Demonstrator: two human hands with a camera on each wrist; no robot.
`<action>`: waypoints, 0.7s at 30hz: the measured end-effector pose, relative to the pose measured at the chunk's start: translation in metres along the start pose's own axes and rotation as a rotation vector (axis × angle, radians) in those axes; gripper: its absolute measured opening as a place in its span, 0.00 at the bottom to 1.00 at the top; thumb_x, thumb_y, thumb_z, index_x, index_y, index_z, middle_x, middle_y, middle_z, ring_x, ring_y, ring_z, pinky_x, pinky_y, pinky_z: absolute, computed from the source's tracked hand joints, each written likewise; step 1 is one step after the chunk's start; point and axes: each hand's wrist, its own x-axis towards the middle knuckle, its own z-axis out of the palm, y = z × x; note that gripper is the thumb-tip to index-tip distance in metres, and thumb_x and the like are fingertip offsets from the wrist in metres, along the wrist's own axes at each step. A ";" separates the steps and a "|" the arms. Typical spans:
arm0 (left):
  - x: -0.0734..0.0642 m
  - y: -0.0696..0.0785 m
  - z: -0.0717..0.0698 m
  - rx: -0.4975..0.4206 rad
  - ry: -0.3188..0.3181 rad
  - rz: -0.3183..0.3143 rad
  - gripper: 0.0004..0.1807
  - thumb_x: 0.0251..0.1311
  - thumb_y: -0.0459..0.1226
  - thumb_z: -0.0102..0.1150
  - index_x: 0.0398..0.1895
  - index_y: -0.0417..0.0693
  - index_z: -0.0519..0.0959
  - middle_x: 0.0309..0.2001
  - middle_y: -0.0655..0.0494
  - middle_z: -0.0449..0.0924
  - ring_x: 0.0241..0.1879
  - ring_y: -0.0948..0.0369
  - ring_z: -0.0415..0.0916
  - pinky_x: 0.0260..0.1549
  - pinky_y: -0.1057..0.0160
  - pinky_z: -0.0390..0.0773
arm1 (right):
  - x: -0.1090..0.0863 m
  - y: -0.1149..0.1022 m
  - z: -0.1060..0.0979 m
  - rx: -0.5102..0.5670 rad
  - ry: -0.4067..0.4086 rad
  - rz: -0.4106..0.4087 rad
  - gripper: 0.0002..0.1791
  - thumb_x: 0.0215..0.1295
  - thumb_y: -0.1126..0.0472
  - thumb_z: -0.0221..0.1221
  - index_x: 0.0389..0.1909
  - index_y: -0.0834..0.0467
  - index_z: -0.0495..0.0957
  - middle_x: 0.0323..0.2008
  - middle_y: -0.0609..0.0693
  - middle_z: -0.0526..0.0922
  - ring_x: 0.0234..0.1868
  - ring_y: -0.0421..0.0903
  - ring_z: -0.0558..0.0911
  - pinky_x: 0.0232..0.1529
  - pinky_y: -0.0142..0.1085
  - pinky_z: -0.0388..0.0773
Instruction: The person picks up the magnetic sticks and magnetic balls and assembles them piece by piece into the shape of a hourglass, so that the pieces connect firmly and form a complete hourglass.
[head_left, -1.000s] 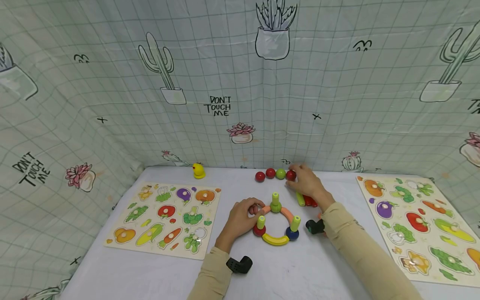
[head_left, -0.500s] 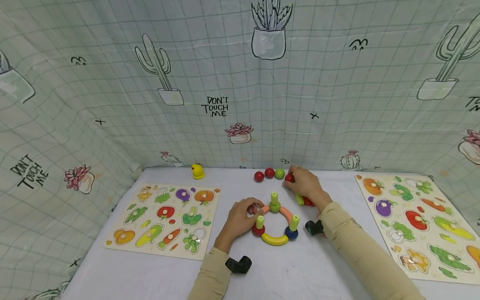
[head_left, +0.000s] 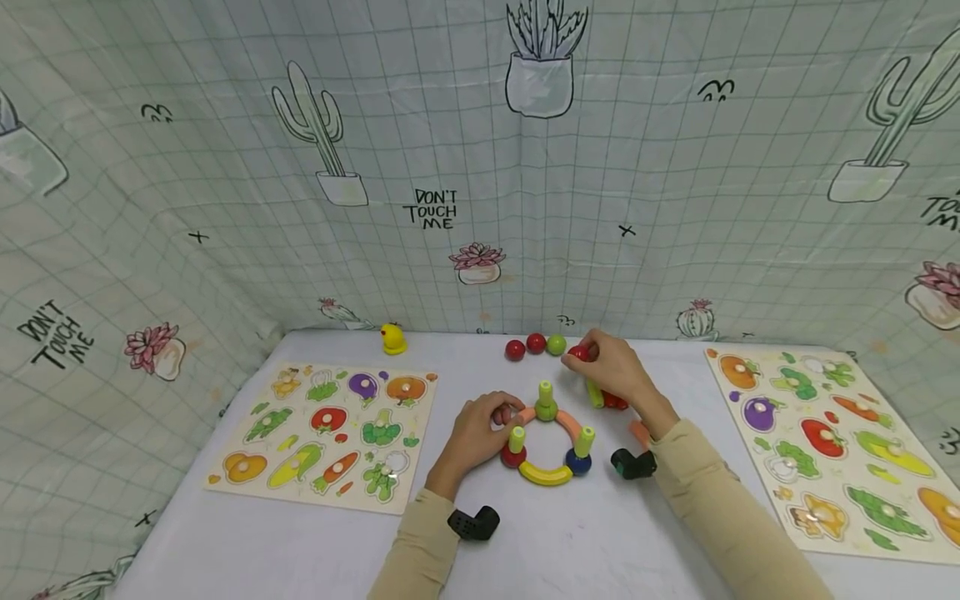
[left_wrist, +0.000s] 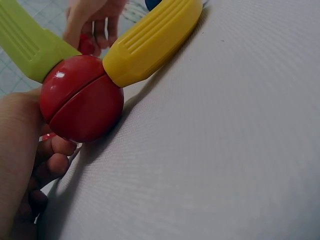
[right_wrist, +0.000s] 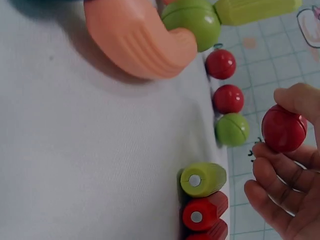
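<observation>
A ring of magnetic building pieces (head_left: 545, 474) lies on the table, made of curved rods joined by red, blue and green balls. Light-green rods stand up from the balls. My left hand (head_left: 477, 431) grips the ring's left side, fingers curled at the salmon curved rod (head_left: 528, 413) near the red joint ball (left_wrist: 82, 99). Past the ring, my right hand (head_left: 617, 367) pinches a red ball (right_wrist: 284, 128) between thumb and fingers, above the table; its other fingers are spread below the ball. Below that hand lie a light-green rod (right_wrist: 204, 179) and red rods (right_wrist: 205, 211).
Two red balls (head_left: 515, 350) and a green ball (head_left: 556, 345) line up at the back. A yellow toy duck (head_left: 393, 339) stands at the back left. Vegetable puzzle boards lie left (head_left: 306, 479) and right (head_left: 757, 433). A salmon piece (head_left: 640, 432) lies near the right wrist.
My right hand has taken the red ball from the end of the back row and brought it slightly nearer. The left hand stays at the ring.
</observation>
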 end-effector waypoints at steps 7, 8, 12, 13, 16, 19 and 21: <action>0.001 0.000 0.000 0.013 -0.003 -0.003 0.10 0.59 0.42 0.61 0.44 0.57 0.79 0.27 0.63 0.70 0.30 0.65 0.64 0.36 0.66 0.60 | -0.014 -0.004 -0.003 0.062 0.000 -0.043 0.22 0.59 0.45 0.61 0.42 0.59 0.73 0.33 0.54 0.78 0.29 0.46 0.73 0.27 0.33 0.70; 0.001 0.000 0.000 0.014 -0.003 -0.005 0.10 0.59 0.42 0.61 0.44 0.57 0.79 0.27 0.63 0.70 0.30 0.65 0.64 0.36 0.66 0.60 | -0.016 -0.004 -0.003 0.071 0.001 -0.046 0.21 0.59 0.45 0.60 0.42 0.58 0.73 0.32 0.54 0.78 0.28 0.46 0.73 0.27 0.34 0.70; 0.001 0.000 0.000 0.011 0.000 -0.005 0.10 0.59 0.42 0.61 0.44 0.56 0.79 0.27 0.63 0.70 0.30 0.65 0.65 0.36 0.65 0.60 | -0.026 -0.006 -0.002 0.103 0.002 -0.059 0.21 0.60 0.45 0.60 0.42 0.57 0.73 0.31 0.53 0.77 0.28 0.46 0.72 0.25 0.34 0.70; 0.000 0.000 0.000 0.011 0.000 -0.005 0.10 0.59 0.42 0.61 0.44 0.56 0.79 0.27 0.63 0.70 0.30 0.65 0.65 0.36 0.65 0.60 | -0.028 -0.007 -0.002 0.112 0.004 -0.062 0.21 0.60 0.45 0.60 0.42 0.57 0.73 0.31 0.53 0.77 0.29 0.46 0.72 0.25 0.34 0.70; 0.000 0.000 0.000 0.007 0.000 -0.007 0.10 0.59 0.42 0.61 0.44 0.56 0.79 0.27 0.63 0.70 0.30 0.65 0.65 0.36 0.65 0.60 | -0.035 -0.008 -0.001 0.140 0.008 -0.068 0.21 0.59 0.45 0.60 0.42 0.57 0.73 0.32 0.53 0.77 0.31 0.46 0.73 0.27 0.34 0.71; 0.000 -0.001 0.001 0.005 -0.003 -0.012 0.10 0.60 0.43 0.60 0.44 0.56 0.79 0.27 0.63 0.70 0.30 0.65 0.65 0.36 0.65 0.60 | -0.042 -0.009 -0.002 0.168 0.015 -0.076 0.21 0.60 0.44 0.60 0.42 0.56 0.74 0.33 0.52 0.77 0.34 0.47 0.73 0.29 0.35 0.72; 0.000 -0.001 0.001 0.004 -0.005 -0.017 0.10 0.60 0.43 0.60 0.44 0.57 0.79 0.27 0.63 0.70 0.30 0.65 0.65 0.37 0.65 0.60 | -0.046 -0.009 -0.002 0.184 0.014 -0.082 0.20 0.60 0.44 0.60 0.43 0.56 0.74 0.34 0.52 0.77 0.35 0.47 0.72 0.31 0.35 0.71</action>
